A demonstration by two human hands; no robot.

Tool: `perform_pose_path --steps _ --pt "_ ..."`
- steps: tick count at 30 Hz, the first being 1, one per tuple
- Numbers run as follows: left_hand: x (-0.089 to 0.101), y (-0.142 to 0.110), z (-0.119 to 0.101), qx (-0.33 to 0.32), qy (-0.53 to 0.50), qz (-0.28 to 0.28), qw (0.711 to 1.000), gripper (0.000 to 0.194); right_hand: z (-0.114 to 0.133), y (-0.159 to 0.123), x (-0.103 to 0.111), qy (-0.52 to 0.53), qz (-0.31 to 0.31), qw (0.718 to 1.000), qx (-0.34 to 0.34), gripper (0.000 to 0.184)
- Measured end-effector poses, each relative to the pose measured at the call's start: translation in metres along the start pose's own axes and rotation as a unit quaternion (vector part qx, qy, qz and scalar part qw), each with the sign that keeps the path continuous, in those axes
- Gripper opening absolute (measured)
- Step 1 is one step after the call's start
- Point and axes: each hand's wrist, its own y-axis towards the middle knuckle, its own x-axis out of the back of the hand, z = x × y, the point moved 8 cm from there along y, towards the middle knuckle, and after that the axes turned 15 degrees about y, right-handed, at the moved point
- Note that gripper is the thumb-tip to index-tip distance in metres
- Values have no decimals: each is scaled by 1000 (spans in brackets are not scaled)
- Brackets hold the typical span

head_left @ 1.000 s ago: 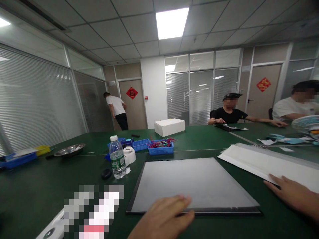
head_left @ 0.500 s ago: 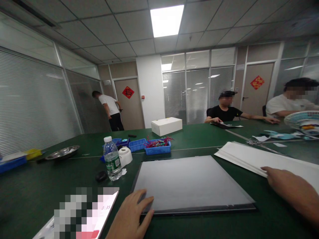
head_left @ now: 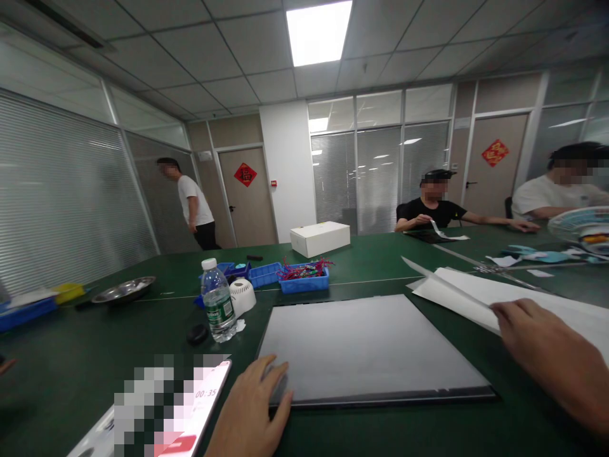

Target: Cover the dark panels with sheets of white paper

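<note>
A flat panel (head_left: 366,349) with a grey-white face and a thin black border lies in front of me on the green table. Resting at its near left corner is my left hand (head_left: 257,403), fingers spread and holding nothing. To the right, a stack of white sheets (head_left: 533,301) lies at an angle. My right hand (head_left: 542,349) pinches the near edge of the top white sheet (head_left: 447,287), which is lifted and tilted off the stack.
Left of the panel stand a water bottle (head_left: 217,304) and a white vented device (head_left: 242,296). A lit phone (head_left: 202,406) lies near my left hand. Blue trays (head_left: 304,284), a white box (head_left: 320,238) and a metal pan (head_left: 124,290) are farther back. Several people are nearby.
My right hand has closed on the top white sheet and raised its edge from the stack. My left hand stays at the panel's corner. A standing person has moved left from the door.
</note>
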Motion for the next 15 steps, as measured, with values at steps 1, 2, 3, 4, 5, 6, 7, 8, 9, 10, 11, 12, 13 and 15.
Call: perform_pose_path --steps 1,2,3,4,5,6,7,8,9,10,11,12,13,15 --pt "0 0 3 10 -3 -6 1000 51 24 -4 3 -9 -4 999 30 56" --pt "-1 1 5 20 -7 -9 1000 54 48 -9 4 -13 -5 998 58 55" --pt "-3 1 7 29 -14 -10 999 56 73 -16 3 -5 1 996 91 53" --pt "-5 1 10 38 -24 -8 999 59 96 -24 -1 15 13 992 126 50" --pt "-8 2 12 46 -40 -3 998 61 118 -33 -6 41 27 986 158 47" --pt "-12 1 14 55 -60 4 997 63 138 -43 -12 69 44 979 187 46" --pt "-15 1 16 63 -82 9 995 65 155 -53 -18 95 60 971 213 46" --pt "-17 1 17 72 -105 14 992 67 170 -62 -24 115 76 962 234 48" --pt "-19 0 19 82 -128 18 988 69 183 -71 -29 131 93 954 252 51" --pt "-21 -1 20 92 -151 21 984 70 193 -78 -33 144 111 947 266 53" --pt "-22 -1 21 102 -172 23 980 71 201 -84 -37 155 133 940 274 53" --pt "-23 -2 22 112 -190 25 975 72 206 -88 -40 165 156 934 276 51" --pt "-23 -2 22 120 -205 27 971 74 210 -90 -42 176 178 929 273 47" --pt "-24 -2 23 130 -218 30 967 76 215 -92 -42 197 216 919 266 40"
